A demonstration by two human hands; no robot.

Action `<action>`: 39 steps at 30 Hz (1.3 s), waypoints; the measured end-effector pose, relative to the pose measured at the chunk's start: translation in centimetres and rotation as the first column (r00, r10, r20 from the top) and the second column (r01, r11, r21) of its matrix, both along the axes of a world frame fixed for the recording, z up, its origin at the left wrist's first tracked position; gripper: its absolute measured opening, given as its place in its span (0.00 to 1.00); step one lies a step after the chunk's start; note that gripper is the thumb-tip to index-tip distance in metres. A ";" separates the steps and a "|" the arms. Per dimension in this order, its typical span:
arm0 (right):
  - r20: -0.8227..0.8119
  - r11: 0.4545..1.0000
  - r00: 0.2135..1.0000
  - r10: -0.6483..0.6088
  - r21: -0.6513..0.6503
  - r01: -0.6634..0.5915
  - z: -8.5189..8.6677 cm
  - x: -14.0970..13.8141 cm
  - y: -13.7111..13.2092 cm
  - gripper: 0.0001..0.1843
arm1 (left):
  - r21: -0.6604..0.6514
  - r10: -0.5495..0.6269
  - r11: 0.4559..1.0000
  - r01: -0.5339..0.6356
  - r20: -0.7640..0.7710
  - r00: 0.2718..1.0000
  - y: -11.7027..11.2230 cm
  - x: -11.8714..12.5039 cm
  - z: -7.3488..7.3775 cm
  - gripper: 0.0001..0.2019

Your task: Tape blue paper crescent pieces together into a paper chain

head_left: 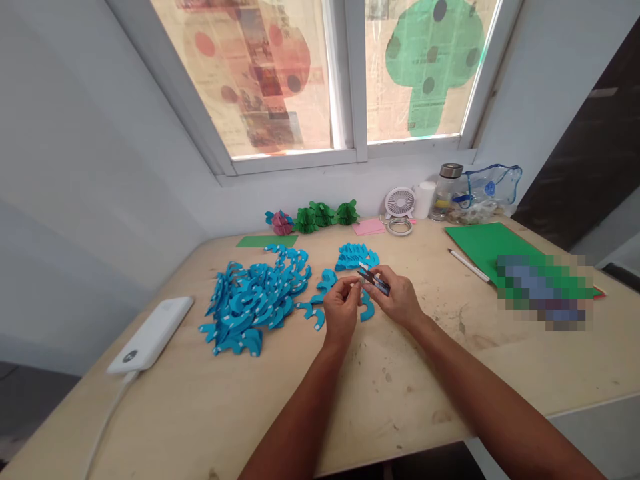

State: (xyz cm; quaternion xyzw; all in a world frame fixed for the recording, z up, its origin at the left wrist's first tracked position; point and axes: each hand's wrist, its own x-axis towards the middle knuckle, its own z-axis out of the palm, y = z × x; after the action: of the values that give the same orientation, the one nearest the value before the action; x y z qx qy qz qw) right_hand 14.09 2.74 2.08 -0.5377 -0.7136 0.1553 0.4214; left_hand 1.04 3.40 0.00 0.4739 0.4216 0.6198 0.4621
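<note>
My left hand (pixel 341 310) is closed in a pinch, with its fingertips meeting those of my right hand. What it pinches is too small to make out. In my right hand (pixel 400 298) is a slim dark tool with a pointed end (pixel 376 280); its kind does not show clearly. Under and beside my hands lie loose curved blue paper pieces (pixel 327 281) bearing small white squares. A larger heap of the same blue pieces (pixel 255 297) spreads to the left. Just beyond my hands stands a row of folded blue pieces (pixel 356 256).
A white power bank (pixel 153 333) with a cable lies at left. Paper flowers (pixel 320 215), a small fan (pixel 400 201), a tape roll (pixel 399 227) and a glass bottle (pixel 445 193) line the back. Green sheets (pixel 480 243) and a white pencil (pixel 469 265) lie at right.
</note>
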 end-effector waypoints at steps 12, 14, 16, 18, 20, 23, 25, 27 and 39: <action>0.085 1.000 0.996 -0.024 -0.006 0.025 -0.2 0.6 0.2 0.19 | -0.081 -0.089 0.991 0.108 0.210 0.974 -0.3 -0.2 1.2 0.15; 0.088 1.000 0.996 -0.014 0.006 0.013 -0.2 0.5 0.1 0.19 | -0.080 -0.104 0.989 0.125 0.227 0.968 -0.3 -0.2 1.3 0.15; 0.088 1.000 0.996 -0.006 0.013 0.005 -0.1 0.4 0.1 0.19 | -0.085 -0.122 0.986 0.145 0.234 0.964 -0.4 -0.1 1.3 0.14; 0.089 1.000 0.996 -0.004 0.017 0.002 -0.1 0.4 0.0 0.19 | -0.093 -0.135 0.983 0.161 0.235 0.962 -0.4 -0.1 1.2 0.14; 0.092 1.000 0.996 -0.004 0.025 0.002 -0.1 0.4 0.0 0.18 | -0.100 -0.137 0.981 0.164 0.237 0.962 -0.4 -0.1 1.1 0.14; 0.096 0.999 0.995 -0.002 0.034 -0.001 -0.1 0.3 0.0 0.19 | -0.103 -0.138 0.980 0.168 0.244 0.960 -0.3 -0.2 1.0 0.15; 0.102 0.999 0.995 0.002 0.037 -0.005 -0.2 0.3 0.0 0.19 | -0.106 -0.139 0.979 0.172 0.262 0.955 -0.2 -0.2 0.9 0.15; 0.109 0.999 0.994 0.005 0.043 -0.009 -0.2 0.3 0.1 0.19 | -0.111 -0.135 0.979 0.173 0.285 0.949 -0.1 -0.2 0.9 0.15; 0.123 0.998 0.992 0.014 0.058 -0.022 -0.4 0.3 0.2 0.19 | -0.119 -0.126 0.978 0.169 0.301 0.945 0.0 -0.2 0.8 0.15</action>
State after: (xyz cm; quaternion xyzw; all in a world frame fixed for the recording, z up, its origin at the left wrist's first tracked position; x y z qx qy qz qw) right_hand 14.39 2.92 1.70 -0.5270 -0.7472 0.1046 0.3912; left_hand 0.86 3.38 0.79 0.3732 0.3555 0.6146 0.5972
